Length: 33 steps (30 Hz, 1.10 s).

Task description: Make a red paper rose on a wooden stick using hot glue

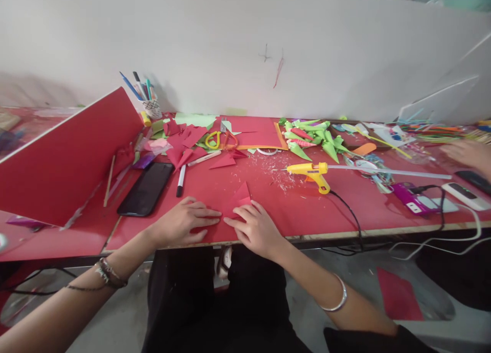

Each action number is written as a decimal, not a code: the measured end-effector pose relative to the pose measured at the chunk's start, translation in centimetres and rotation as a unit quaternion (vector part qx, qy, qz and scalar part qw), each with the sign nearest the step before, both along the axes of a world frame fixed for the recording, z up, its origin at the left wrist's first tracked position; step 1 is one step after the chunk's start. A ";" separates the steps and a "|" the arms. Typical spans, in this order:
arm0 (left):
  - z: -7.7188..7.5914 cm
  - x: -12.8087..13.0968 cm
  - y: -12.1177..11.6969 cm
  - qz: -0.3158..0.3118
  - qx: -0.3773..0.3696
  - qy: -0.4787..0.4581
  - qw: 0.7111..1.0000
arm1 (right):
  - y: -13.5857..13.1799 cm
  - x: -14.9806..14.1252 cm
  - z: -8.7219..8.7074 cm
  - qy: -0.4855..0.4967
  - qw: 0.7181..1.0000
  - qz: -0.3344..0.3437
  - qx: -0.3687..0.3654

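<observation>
A small folded piece of red paper (242, 193) lies on the red tabletop in front of me, its point facing away. My right hand (253, 226) rests over its near part, fingers spread and touching the paper, which hides that end. To the left, my left hand (187, 221) lies on the table with fingers stretched out and nothing in them. Between the fingertips of both hands there is a narrow gap. Beyond the right hand, a yellow hot glue gun (312, 175) lies on its side with a long glue stick in its back.
Red paper scraps (190, 138), yellow-handled scissors (213, 139) and green paper cones (310, 138) fill the back. A marker (181, 181) and phone (146, 189) lie left, near a leaning red board (72, 158). Right are a purple power strip (414, 199) and another person's hand (470, 156).
</observation>
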<state>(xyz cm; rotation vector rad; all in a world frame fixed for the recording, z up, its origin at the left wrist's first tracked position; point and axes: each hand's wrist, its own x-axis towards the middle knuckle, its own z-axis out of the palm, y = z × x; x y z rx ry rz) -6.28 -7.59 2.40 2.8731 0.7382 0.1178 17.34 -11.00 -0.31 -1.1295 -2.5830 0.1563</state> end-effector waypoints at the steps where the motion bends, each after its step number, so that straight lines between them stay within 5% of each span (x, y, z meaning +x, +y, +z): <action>1: 0.0 0.0 0.1 -0.004 0.000 -0.002 1.000 | 0.0 0.4 0.1 0.007 1.000 -0.009 -0.004; 13: 0.1 -0.4 0.5 -0.016 -0.012 0.000 1.000 | -0.1 4.6 -0.2 0.036 0.995 -0.083 -0.031; 23: -0.3 -0.5 0.3 -0.015 -0.021 -0.032 0.999 | 0.3 5.2 0.5 0.095 0.985 -0.142 -0.007; 27: -0.2 -0.5 0.2 -0.024 -0.027 -0.047 0.998 | 1.7 3.4 1.8 0.122 0.989 -0.074 -0.046; 33: -0.3 -0.5 -0.3 -0.009 -0.036 -0.048 0.998 | 4.7 0.4 1.7 -0.007 0.995 -0.025 -0.100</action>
